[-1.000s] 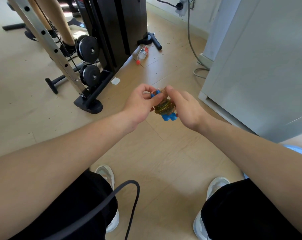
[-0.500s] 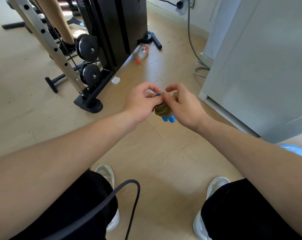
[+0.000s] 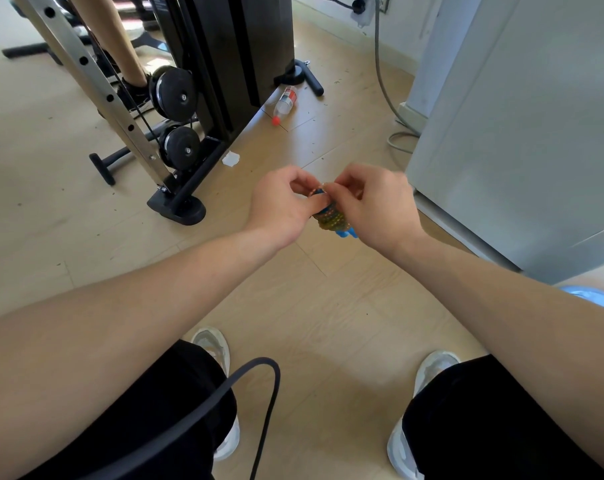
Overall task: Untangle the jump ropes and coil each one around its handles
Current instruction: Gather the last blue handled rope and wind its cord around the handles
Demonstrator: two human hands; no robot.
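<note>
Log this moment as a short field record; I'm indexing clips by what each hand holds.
jump rope: wound round blue handles, held above the floor
left grip: pinches its top end
right grip: pinches that same end
black cord: loops beside the left knee
bottle: lies on the floor by the gym machine

Wood floor (image 3: 328, 323), gym rack (image 3: 224, 64).

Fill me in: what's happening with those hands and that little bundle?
A person holds a jump rope already coiled around its blue handles, above the floor. The left hand grips the bundle's upper end while the right hand pinches at the top, seemingly securing the last bit of rope. A black cord loops by the left knee.
</note>
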